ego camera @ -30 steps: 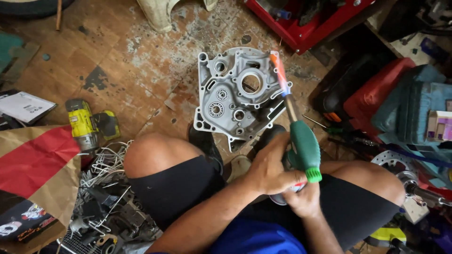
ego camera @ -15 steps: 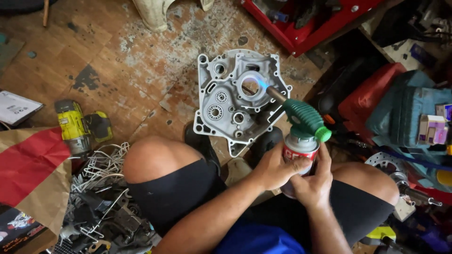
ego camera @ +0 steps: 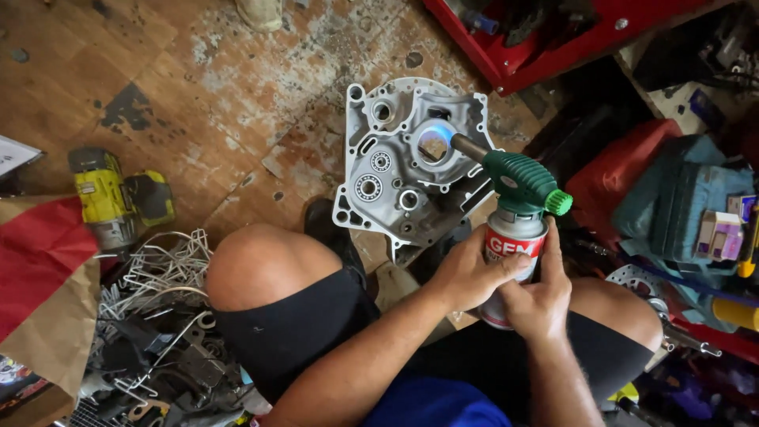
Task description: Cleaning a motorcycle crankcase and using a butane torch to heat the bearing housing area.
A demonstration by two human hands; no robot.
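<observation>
1. Both hands are together, clamped around one gas canister (ego camera: 506,253), a silver can with a red band, held upright between the person's bare knees
2. The left hand (ego camera: 466,273) wraps the canister's near-left side, fingers curled across its front
3. The right hand (ego camera: 541,304) grips the canister's right side and base, its index finger running up along the can toward the green knob
4. A green torch head (ego camera: 522,182) sits on top of the canister, just above both hands; its metal nozzle points up and to the left, away from the hands
5. A blue flame (ego camera: 436,136) at the nozzle tip plays on the large round bore of a grey aluminium engine case (ego camera: 395,190), which lies flat on the worn wooden floor (ego camera: 198,95) just beyond the left hand
6. Well to the left of the hands, past the left knee, lie a yellow cordless drill (ego camera: 107,198) and a tangle of white wire (ego camera: 158,269)
7. To the right of the right hand are a red case (ego camera: 624,170) and a teal bag (ego camera: 672,198)
</observation>
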